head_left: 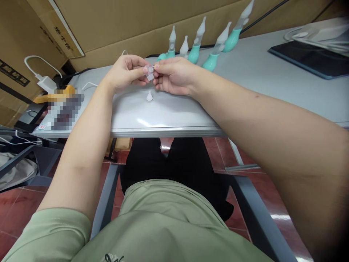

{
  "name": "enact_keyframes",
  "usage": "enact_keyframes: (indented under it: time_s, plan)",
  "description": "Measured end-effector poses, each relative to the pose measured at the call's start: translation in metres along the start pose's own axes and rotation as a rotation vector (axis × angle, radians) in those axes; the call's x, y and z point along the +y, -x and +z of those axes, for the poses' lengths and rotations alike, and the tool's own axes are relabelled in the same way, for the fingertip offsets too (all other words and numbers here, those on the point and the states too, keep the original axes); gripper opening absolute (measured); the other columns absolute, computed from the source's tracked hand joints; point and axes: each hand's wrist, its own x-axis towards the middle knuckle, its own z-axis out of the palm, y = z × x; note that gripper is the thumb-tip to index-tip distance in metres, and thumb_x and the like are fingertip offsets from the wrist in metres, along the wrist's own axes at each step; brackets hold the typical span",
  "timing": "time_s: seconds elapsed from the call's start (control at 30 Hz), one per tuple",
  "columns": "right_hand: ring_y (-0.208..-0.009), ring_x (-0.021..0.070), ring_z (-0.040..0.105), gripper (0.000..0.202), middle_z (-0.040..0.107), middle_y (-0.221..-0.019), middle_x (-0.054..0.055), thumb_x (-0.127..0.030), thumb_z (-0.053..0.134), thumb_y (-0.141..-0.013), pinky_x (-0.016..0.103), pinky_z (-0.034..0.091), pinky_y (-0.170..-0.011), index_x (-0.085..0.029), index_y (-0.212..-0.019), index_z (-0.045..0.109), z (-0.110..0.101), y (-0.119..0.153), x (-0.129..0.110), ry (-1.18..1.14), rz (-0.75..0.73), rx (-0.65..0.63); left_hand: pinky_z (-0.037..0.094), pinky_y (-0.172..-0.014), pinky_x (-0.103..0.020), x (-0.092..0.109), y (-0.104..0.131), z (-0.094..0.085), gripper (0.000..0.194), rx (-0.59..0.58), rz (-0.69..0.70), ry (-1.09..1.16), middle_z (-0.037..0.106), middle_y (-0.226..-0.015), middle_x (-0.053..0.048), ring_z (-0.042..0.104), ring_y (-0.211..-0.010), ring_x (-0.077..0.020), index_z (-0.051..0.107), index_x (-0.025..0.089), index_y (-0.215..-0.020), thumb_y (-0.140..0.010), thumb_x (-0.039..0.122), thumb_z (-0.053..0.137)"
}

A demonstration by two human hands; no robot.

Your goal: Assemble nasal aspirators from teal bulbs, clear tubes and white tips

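Above the grey table, my left hand pinches a small clear plastic piece between thumb and fingers. My right hand meets it from the other side, thumb and forefinger closed on the same piece's right edge. Fingers cover much of the piece, so its full shape is hidden. Just below the hands, a small white cone-shaped tip stands upright on the table. Behind my right hand are several nasal aspirators with teal bulbs, clear middles and white nozzles, one of them a tilted nasal aspirator.
The grey table has its front edge near my lap. A dark tablet-like slab lies at the right under cables. At left are a white charger, a yellow object and a blurred-out patch. Cardboard walls the back.
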Motion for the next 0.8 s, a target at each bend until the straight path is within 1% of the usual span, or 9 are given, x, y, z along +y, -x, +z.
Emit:
enact_keyframes:
  time_s: [0.07,0.13,0.2,0.3,0.4,0.57,0.63,0.73,0.8]
  plan:
    - [-0.087,0.0281,0.064,0.042,0.065,-0.086,0.005,-0.046,0.098,-0.107,0.041,0.055,-0.080,-0.030,-0.092,0.063,0.000,0.001,-0.002,0.037,-0.012,0.024,0.072,-0.102,-0.039,-0.004,-0.002,-0.002,0.002,0.003,-0.018,-0.005,0.092,-0.106,-0.001,0.092,-0.107,-0.0232,0.089,0.023,-0.108,-0.109,0.024,0.091]
    - [-0.090,0.0257,0.063,0.041,0.065,-0.086,0.004,-0.047,0.099,-0.106,0.040,0.054,-0.084,-0.030,-0.096,0.063,-0.001,0.002,-0.004,0.078,-0.030,0.051,0.071,-0.106,-0.042,-0.009,-0.005,-0.004,0.019,0.001,-0.035,-0.010,0.092,-0.101,0.002,0.087,-0.106,-0.0226,0.087,0.028,-0.106,-0.100,0.035,0.104]
    - [-0.092,0.0251,0.063,0.041,0.065,-0.086,0.003,-0.049,0.098,-0.107,0.041,0.054,-0.088,-0.031,-0.099,0.062,-0.003,0.003,-0.007,0.249,-0.074,0.094,0.070,-0.108,-0.043,-0.014,-0.007,-0.006,0.034,-0.018,-0.032,-0.021,0.092,-0.098,0.003,0.083,-0.104,-0.0222,0.086,0.030,-0.107,-0.090,0.044,0.112]
    - [-0.098,0.0281,0.066,0.034,0.069,-0.086,0.005,-0.044,0.095,-0.106,0.045,0.057,-0.095,-0.032,-0.095,0.065,-0.009,0.004,-0.010,0.597,-0.158,0.132,0.070,-0.101,-0.046,-0.016,-0.006,-0.008,0.030,-0.035,0.023,-0.054,0.091,-0.094,0.000,0.081,-0.094,-0.0214,0.086,0.026,-0.105,-0.088,0.037,0.108]
    - [-0.103,0.0335,0.073,0.029,0.076,-0.088,0.008,-0.028,0.097,-0.099,0.049,0.061,-0.098,-0.031,-0.087,0.071,-0.011,0.006,-0.012,0.742,-0.169,0.081,0.071,-0.094,-0.048,-0.015,-0.004,-0.008,0.019,-0.013,0.071,-0.084,0.090,-0.092,-0.003,0.079,-0.083,-0.0208,0.088,0.023,-0.102,-0.088,0.027,0.099]
    - [-0.107,0.0384,0.083,0.026,0.085,-0.096,0.010,-0.013,0.086,-0.099,0.051,0.063,-0.101,-0.028,-0.084,0.071,-0.007,0.009,-0.015,1.004,-0.117,-0.030,0.069,-0.098,-0.045,-0.020,-0.008,-0.013,0.020,0.012,0.077,-0.205,0.092,-0.092,-0.002,0.079,-0.086,-0.0219,0.092,0.024,-0.097,-0.082,0.029,0.105]
    - [-0.107,0.0387,0.084,0.023,0.085,-0.097,0.011,-0.012,0.083,-0.100,0.052,0.063,-0.102,-0.028,-0.086,0.074,-0.007,0.010,-0.016,1.037,-0.089,-0.050,0.068,-0.098,-0.044,-0.024,-0.012,-0.016,0.020,-0.003,0.074,-0.270,0.093,-0.095,-0.004,0.083,-0.090,-0.0251,0.094,0.023,-0.095,-0.080,0.029,0.105]
    - [-0.106,0.0384,0.083,0.017,0.087,-0.100,0.010,-0.016,0.087,-0.097,0.052,0.064,-0.101,-0.030,-0.092,0.077,-0.010,0.011,-0.019,0.970,-0.084,-0.023,0.068,-0.100,-0.044,-0.029,-0.015,-0.020,0.023,-0.024,0.071,-0.317,0.093,-0.102,-0.007,0.087,-0.099,-0.0287,0.094,0.024,-0.099,-0.081,0.034,0.104]
    - [-0.107,0.0377,0.081,0.017,0.088,-0.102,0.010,-0.021,0.091,-0.094,0.051,0.064,-0.101,-0.030,-0.094,0.076,-0.011,0.011,-0.021,0.911,-0.105,0.013,0.069,-0.105,-0.046,-0.030,-0.015,-0.021,0.032,-0.038,0.066,-0.308,0.093,-0.105,-0.007,0.086,-0.101,-0.0289,0.094,0.025,-0.105,-0.077,0.036,0.108]
